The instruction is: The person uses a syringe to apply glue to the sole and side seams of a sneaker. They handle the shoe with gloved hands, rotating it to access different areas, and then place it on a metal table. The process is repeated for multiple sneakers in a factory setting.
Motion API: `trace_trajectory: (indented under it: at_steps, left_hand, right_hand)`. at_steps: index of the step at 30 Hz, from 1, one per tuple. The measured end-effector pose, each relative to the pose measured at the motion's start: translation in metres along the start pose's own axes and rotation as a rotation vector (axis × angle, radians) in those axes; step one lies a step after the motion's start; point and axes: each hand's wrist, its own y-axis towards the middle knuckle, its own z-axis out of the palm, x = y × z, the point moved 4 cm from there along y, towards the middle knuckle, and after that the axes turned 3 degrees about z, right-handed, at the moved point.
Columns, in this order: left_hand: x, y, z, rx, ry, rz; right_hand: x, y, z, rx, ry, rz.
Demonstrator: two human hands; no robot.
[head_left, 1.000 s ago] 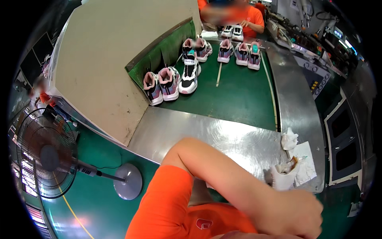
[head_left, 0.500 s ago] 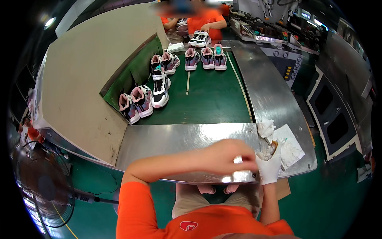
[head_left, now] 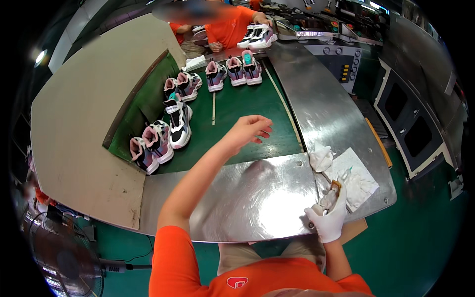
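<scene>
The left hand (head_left: 250, 129), which half a second ago lay low across the near steel table (head_left: 237, 198) beside the gloved right hand (head_left: 329, 218), has lifted and reached far, now hovering open over the green belt (head_left: 247, 104), well apart from the right hand.

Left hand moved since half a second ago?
Yes. The left hand went from the steel table near the gloved right hand out over the green belt, toward the shoes.
</scene>
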Motion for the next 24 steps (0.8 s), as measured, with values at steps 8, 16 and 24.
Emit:
trace_trajectory:
  at_steps: [8,16,24]
  left_hand:
    - [0.007,0.084,-0.005,-0.021,-0.004,-0.042]
    - [-0.019,0.238,-0.023,-0.405,0.419,0.472]
    - [-0.048,0.381,-0.003,-0.391,0.94,0.447]
  right_hand:
    - [-0.006,0.002,-0.003,0.025,0.033,-0.006]
    - [-0.004,0.007,-0.003,0.082,0.551,0.562]
    - [-0.028,0.006,-0.009,-0.203,1.168,1.254]
